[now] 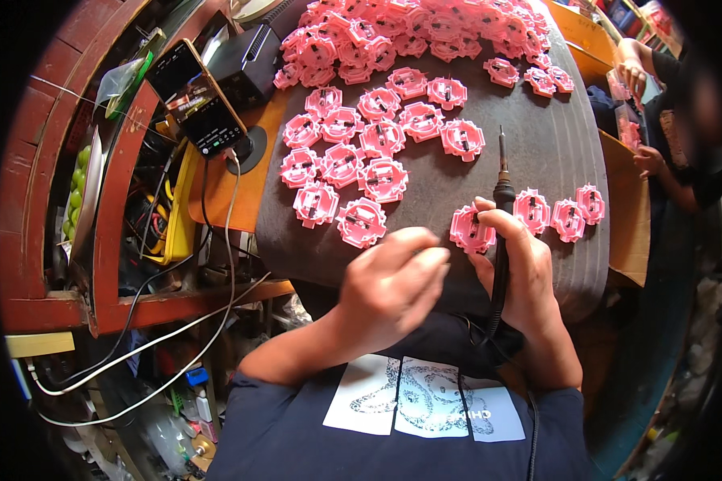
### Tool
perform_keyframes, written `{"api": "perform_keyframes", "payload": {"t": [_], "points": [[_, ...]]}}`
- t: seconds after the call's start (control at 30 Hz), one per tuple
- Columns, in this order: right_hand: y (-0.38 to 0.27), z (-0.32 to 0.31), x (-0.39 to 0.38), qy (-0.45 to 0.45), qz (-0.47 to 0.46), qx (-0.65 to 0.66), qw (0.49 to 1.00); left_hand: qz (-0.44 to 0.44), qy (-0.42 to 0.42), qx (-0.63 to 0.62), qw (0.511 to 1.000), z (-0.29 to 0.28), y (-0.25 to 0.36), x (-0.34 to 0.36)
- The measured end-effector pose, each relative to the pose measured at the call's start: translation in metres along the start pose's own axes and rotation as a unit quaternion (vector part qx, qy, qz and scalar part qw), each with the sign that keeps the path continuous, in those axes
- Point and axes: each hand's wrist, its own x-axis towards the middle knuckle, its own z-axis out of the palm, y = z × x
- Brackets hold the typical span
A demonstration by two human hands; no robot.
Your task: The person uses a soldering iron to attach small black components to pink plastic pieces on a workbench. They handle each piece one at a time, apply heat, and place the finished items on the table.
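My right hand (525, 268) is wrapped round a black soldering iron (500, 264), its metal tip pointing away from me. The thumb and forefinger of that hand also pinch a round pink plastic housing (467, 229) with dark parts inside. Just left of it, my left hand (397, 280) hovers with fingers curled together; whether anything is between the fingertips is hidden. To the right of the held piece, several more pink housings (568, 220) lie in a short row. A group of similar housings (362, 223) sits on the dark table (433, 196) beyond my left hand.
A large heap of pink housings (425, 28) covers the table's far end. At left, a phone (196, 100) stands on a round-based holder, with a white cable (231, 240) hanging down. Another person (694, 120) works at the far right, hands near more pink pieces.
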Motion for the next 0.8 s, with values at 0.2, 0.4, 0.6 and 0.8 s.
{"api": "perform_keyframes", "payload": {"t": [0.2, 0.4, 0.6, 0.8], "points": [[0.003, -0.019, -0.03, 0.07, -0.063, 0.004, 0.996, -0.012, -0.033, 0.0, 0.999, 0.035, -0.004, 0.017], [-0.005, -0.039, -0.053, 0.07, -0.111, -0.015, 0.991, -0.019, -0.055, 0.002, 0.998, 0.035, -0.004, 0.022], [-0.008, -0.039, -0.059, 0.064, -0.112, 0.01, 0.992, 0.002, -0.076, 0.058, 0.995, 0.031, -0.001, 0.023], [-0.007, -0.031, -0.06, 0.068, -0.129, 0.024, 0.989, -0.004, -0.049, 0.027, 0.998, 0.033, -0.004, 0.022]]}}
